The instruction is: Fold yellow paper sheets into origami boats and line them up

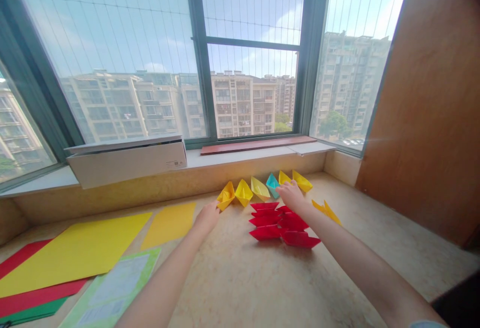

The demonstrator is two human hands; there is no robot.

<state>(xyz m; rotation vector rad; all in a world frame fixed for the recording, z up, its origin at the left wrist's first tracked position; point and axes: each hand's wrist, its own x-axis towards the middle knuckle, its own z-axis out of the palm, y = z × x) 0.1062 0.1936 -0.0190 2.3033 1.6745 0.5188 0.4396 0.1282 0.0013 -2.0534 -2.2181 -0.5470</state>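
Note:
Folded paper boats stand in a row along the back ledge. At the row's left end, my left hand [207, 216] has its fingers closed at the near left corner of an orange-yellow paper boat [226, 197]. My right hand [290, 195] reaches over the row's right part, fingers apart, touching or very near the blue paper boat [272, 185] and a yellow paper boat [285, 176]. Between the hands are another yellow boat [244, 193] and a pale yellow boat [259, 189]. One more yellow boat [302, 181] ends the row. Red paper boats [265, 232] sit in two columns nearer me, partly behind my right forearm.
Another orange-yellow boat [327, 212] lies right of my right forearm. Yellow sheets [82, 248], red and green paper and a green-white packet [116, 288] lie at left. A white box [129, 163] stands on the sill below the windows. A brown wooden panel [423, 108] rises at right.

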